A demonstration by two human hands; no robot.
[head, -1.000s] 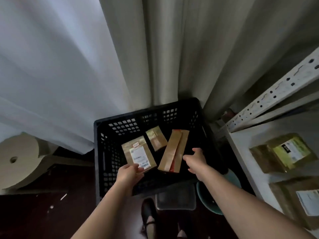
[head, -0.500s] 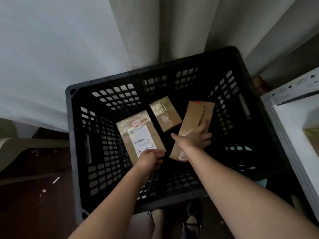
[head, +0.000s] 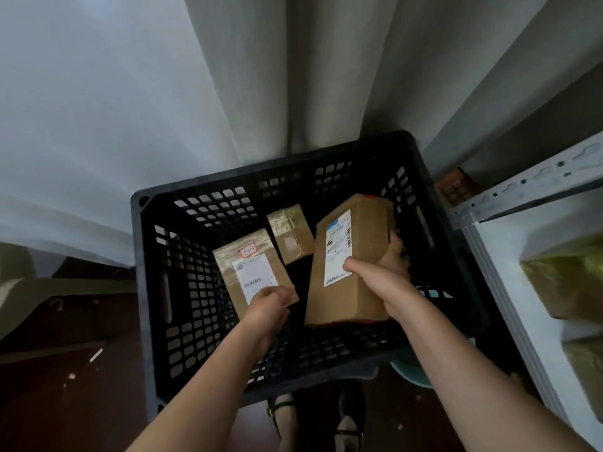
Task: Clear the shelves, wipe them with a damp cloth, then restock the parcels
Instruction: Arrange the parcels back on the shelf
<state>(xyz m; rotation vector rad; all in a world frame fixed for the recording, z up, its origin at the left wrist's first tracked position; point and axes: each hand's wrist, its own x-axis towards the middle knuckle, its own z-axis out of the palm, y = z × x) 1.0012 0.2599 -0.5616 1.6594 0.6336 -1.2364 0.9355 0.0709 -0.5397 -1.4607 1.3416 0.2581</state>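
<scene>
A black perforated crate (head: 153, 288) stands on the floor in front of me with brown parcels inside. My left hand (head: 269, 303) grips the near end of a flat labelled parcel (head: 251, 269) that leans in the crate's middle. My right hand (head: 380, 272) holds a long cardboard box (head: 346, 262) with a white label, raised and tilted above the crate floor, thumb on the labelled face. A small taped parcel (head: 292, 233) lies behind them against the far wall.
At the right stands a white shelf (head: 502, 243) on a grey perforated metal frame (head: 528, 181), with wrapped parcels (head: 567, 282) on it. Grey curtains (head: 293, 76) hang behind the crate. A teal bucket rim (head: 408, 373) shows below the crate, and my feet are underneath.
My right hand has closed on the long box and lifted it, turning its labelled face up. My left hand has kept its hold on the flat parcel. The view pulled back slightly.
</scene>
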